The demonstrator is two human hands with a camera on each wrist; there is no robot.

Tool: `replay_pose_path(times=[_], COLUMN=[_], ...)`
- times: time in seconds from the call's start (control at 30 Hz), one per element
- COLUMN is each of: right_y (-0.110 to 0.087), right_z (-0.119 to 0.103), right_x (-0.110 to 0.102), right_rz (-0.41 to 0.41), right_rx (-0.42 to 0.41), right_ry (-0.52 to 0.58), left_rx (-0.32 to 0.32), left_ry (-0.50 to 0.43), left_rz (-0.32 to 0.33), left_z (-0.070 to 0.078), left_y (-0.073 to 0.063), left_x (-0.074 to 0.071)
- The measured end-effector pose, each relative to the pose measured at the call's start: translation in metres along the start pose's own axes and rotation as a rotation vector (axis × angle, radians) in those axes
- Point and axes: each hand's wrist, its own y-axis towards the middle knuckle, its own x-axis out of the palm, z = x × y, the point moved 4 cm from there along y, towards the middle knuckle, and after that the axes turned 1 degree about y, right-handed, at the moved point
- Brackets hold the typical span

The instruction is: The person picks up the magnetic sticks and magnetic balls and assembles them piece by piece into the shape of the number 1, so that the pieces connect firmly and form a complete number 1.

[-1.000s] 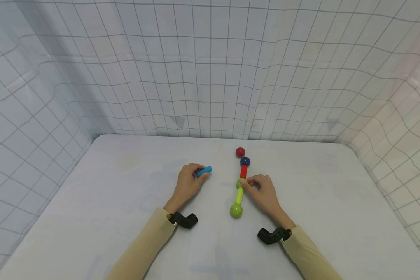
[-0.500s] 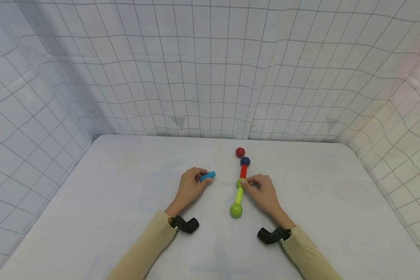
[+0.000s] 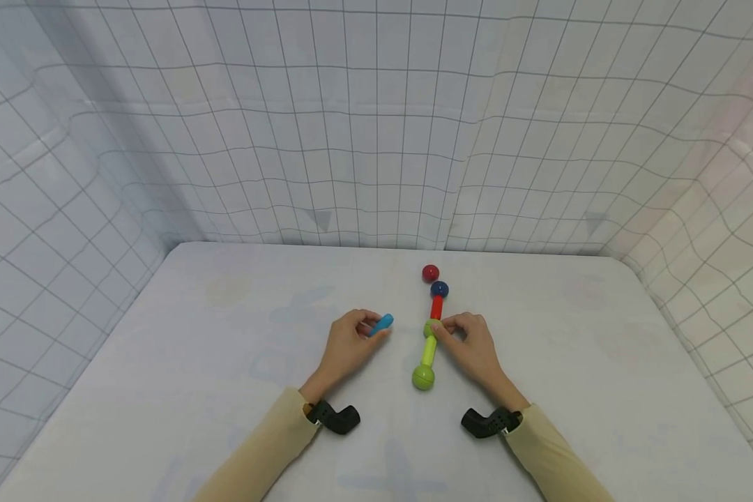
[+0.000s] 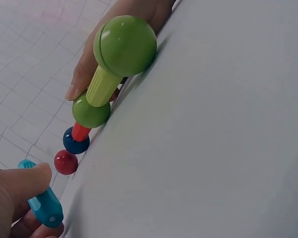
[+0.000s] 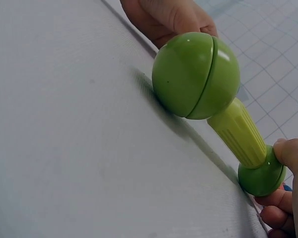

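My left hand [image 3: 349, 343] pinches a short blue rod [image 4: 45, 206] between thumb and fingers, left of a joined chain of balls and rods. With thumb and fingers my right hand [image 3: 473, 346] grips the chain's middle green ball [image 4: 91, 111]. From that ball a yellow-green rod [image 5: 238, 133] runs toward me to a larger green ball [image 5: 194, 75]. On its far side a red rod [image 3: 436, 307] leads to a dark blue ball [image 3: 440, 289]. The chain lies on the white table. In the right wrist view the left hand's blue rod is hidden behind the large ball.
A loose-looking red ball [image 3: 430, 273] sits just beyond the dark blue ball. White gridded curtains [image 3: 401, 139] close off the back and both sides of the white table [image 3: 238, 335]. Black wrist cameras [image 3: 337, 418] are strapped over both sleeves.
The left hand has moved right and toward me with the blue rod, nearing the chain, and the rod has turned to a steeper slant. The right hand and the chain stay where they were.
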Motion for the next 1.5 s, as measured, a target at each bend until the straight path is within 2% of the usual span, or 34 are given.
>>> replay_pose_path(times=[0.33, 0.83, 1.5], right_y=[0.000, -0.001, 0.000], right_z=[0.001, 0.000, 0.001], right_x=[0.000, 0.000, 0.000], right_rz=[0.005, -0.003, 0.007], right_rx=[-0.025, 0.001, 0.000], right_ry=[-0.003, -0.005, 0.000], left_rx=[-0.042, -0.027, -0.078], left_ry=[-0.058, -0.121, -0.142], left_rz=[-0.044, -0.118, -0.131], left_z=[0.008, 0.021, 0.031], left_y=[-0.009, -0.026, -0.044], left_x=[0.007, 0.013, 0.017])
